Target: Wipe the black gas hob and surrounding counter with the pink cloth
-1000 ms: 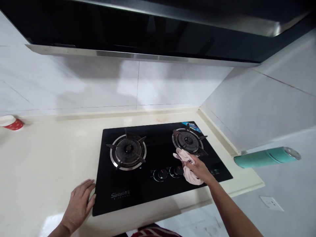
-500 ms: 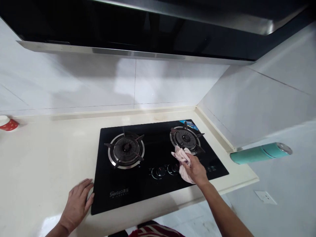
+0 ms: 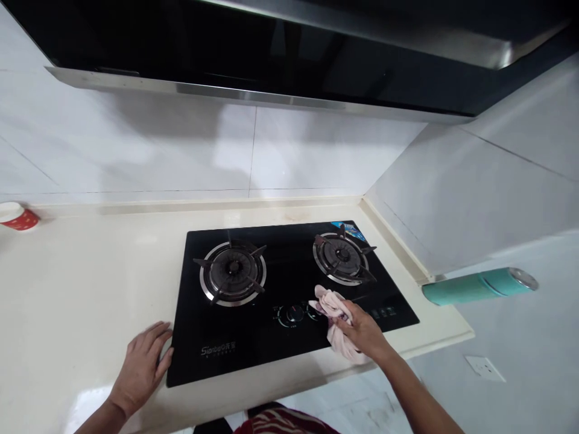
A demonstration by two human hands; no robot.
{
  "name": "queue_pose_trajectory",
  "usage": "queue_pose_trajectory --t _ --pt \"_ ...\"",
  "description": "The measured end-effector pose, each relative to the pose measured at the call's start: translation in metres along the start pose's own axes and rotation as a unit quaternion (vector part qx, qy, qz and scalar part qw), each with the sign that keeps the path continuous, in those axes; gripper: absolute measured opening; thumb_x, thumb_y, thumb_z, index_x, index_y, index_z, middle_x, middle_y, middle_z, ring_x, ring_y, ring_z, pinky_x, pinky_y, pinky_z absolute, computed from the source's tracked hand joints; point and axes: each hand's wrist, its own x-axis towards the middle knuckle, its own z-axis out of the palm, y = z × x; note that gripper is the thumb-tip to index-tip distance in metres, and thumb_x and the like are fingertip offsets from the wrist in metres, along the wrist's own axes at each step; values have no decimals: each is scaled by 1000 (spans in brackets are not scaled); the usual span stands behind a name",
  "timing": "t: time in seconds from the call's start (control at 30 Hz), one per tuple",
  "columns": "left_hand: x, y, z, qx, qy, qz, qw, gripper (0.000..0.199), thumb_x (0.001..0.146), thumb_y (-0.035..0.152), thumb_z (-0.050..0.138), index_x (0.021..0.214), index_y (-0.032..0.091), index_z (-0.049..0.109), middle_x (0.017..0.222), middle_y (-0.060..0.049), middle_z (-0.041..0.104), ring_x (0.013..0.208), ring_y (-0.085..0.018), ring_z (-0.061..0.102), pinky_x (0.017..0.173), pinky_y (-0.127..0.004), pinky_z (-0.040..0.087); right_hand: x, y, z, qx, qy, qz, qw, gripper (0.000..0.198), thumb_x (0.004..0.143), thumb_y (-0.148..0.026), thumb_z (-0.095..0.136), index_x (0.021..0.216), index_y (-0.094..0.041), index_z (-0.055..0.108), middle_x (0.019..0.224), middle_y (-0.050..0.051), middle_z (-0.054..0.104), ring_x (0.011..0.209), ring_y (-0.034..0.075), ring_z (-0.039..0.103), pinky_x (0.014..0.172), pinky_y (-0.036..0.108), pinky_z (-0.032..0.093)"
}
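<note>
A crumpled pale pink cloth (image 3: pixel 332 307) is gripped in my right hand (image 3: pixel 365 330). It rests on the front right part of the black glass gas stove (image 3: pixel 275 265), partly covering the right knob, and its lower end hangs toward the stove's front edge. The left knob (image 3: pixel 295 313) shows beside it. My left hand (image 3: pixel 141 367) lies on the pale countertop with fingers stretched out, their tips at the stove's left edge. Behind the cloth is the right burner (image 3: pixel 342 256); the left burner (image 3: pixel 233 269) sits across the glass.
A black range hood (image 3: pixel 253 54) hangs low over the stove. On the right, a teal cylinder (image 3: pixel 474 287) stands by the wall on the counter (image 3: pixel 108 271). A red and white paper cup (image 3: pixel 20 217) is at far left. A wall socket (image 3: pixel 485 367) is low right.
My right hand has drawn the cloth back from the right burner toward the stove's front edge. The left hand stays beside the stove. The view has shifted slightly.
</note>
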Motion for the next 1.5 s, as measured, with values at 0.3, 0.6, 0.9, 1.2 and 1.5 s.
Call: queue_pose_trajectory --t 0.3,0.6,0.9,1.2,1.5 --pt "-2 0 0 -1 5 -1 1000 28 96 39 51 116 23 62 125 -8 68 122 -25 59 96 -40 45 -1 46 -10 -73 90 7 993 44 78 -41 54 117 -20 55 106 10 56 103 29 57 90 46 50" --pt "-4 -2 2 -7 -15 -18 1000 31 95 40 52 118 24 63 126 -9 68 122 -26 59 98 -41 46 3 -1 -10 -299 130 27 945 32 90 -41 57 119 -30 66 137 14 50 121 37 44 96 56 37" --pt "-5 -3 3 -11 -11 -15 1000 31 94 40 52 118 24 64 127 -9 68 123 -26 59 97 -40 46 19 -15 2 -327 73 52 941 25 92 -41 57 104 -25 72 115 15 60 110 36 47 88 53 37" --pt "-4 -3 4 -20 -21 -28 999 31 94 41 51 117 24 65 127 -9 68 123 -27 59 98 -41 46 13 -20 -29 221 248 71 940 36 89 -60 55 87 -24 57 93 6 65 89 23 62 80 37 49" --pt "-4 -3 4 -17 -17 -23 999 31 94 40 51 117 24 65 127 -9 68 122 -27 60 96 -41 47 4 -32 8 233 36 99 967 46 83 -67 59 99 -24 65 72 -1 60 63 17 54 61 32 47"
